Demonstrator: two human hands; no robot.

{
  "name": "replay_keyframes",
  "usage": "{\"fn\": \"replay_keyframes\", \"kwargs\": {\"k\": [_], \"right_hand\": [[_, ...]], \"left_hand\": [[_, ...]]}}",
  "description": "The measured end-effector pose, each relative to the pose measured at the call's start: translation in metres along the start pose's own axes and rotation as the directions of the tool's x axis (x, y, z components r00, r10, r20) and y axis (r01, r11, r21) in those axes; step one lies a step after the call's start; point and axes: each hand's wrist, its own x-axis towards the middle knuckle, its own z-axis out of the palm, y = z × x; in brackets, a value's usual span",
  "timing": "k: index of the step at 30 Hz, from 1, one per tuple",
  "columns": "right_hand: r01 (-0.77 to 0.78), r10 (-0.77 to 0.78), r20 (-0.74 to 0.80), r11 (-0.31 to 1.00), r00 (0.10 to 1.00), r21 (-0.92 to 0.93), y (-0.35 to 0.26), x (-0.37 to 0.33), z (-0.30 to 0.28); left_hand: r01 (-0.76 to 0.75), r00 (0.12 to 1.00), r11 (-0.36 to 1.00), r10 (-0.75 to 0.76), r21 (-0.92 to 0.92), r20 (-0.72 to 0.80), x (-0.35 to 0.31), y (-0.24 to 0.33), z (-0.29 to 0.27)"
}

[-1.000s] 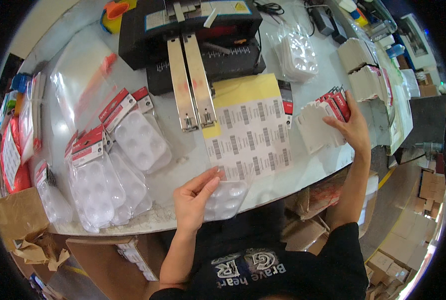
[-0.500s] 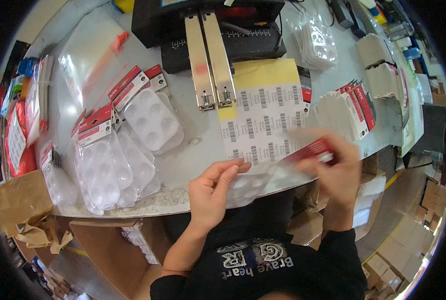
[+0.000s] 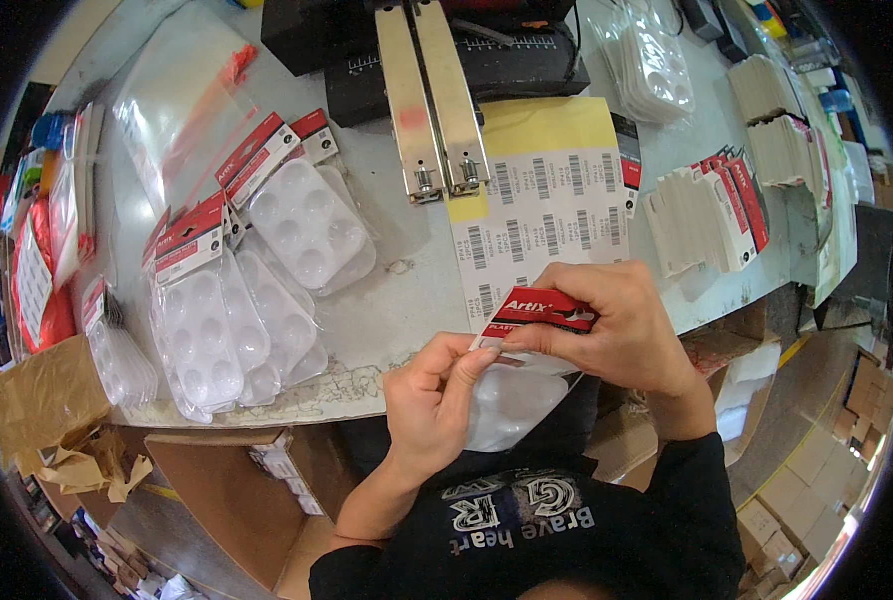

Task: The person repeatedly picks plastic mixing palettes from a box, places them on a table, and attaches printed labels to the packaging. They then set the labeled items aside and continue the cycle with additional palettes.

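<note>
At the table's front edge I hold a white plastic paint palette (image 3: 512, 408) in a clear bag, hanging below my fingers. A red and white header card (image 3: 539, 310) sits at the top of the bag. My right hand (image 3: 632, 325) is closed on the card's right part, thumb below and fingers above. My left hand (image 3: 429, 405) pinches the card's left corner together with the bag's edge. Just beyond lies a sheet of barcode labels (image 3: 537, 200), partly hidden by my right hand. How far the card wraps the bag cannot be told.
Bagged palettes with header cards (image 3: 202, 330) lie at the left. A black machine with two metal arms (image 3: 432, 110) stands at the back. Stacked header cards (image 3: 702, 215) and more palettes in clear wrap (image 3: 652, 70) are on the right. Cardboard boxes (image 3: 222, 490) stand below the edge.
My right hand has brought the red card left, from beside the bag to its top. My left fingers now pinch the card's corner too. The view has shifted slightly.
</note>
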Motion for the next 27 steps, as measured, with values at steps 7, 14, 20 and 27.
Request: {"fn": "replay_keyframes", "kwargs": {"k": [7,14,20,27], "right_hand": [[-0.1,0.101,-0.152,0.995,0.983,0.011,0.018,0.0,-0.008],[-0.44,0.404,0.193,0.714,0.894,0.545,0.037,-0.017,0.008],[-0.332,0.314,0.141,0.719,0.939,0.611,0.041,-0.022,0.015],[-0.398,0.415,0.177,0.538,0.892,0.743,0.04,0.002,0.035]], "left_hand": [[-0.096,0.969,0.995,0.094,0.002,-0.227,0.004,-0.009,-0.002],[-0.085,0.928,0.988,0.033,-0.126,-0.372,0.015,-0.034,-0.006],[-0.103,0.919,0.988,0.052,-0.112,-0.39,0.015,-0.035,-0.007],[-0.088,0.92,0.995,0.102,0.053,-0.378,0.033,-0.024,-0.011]]}}
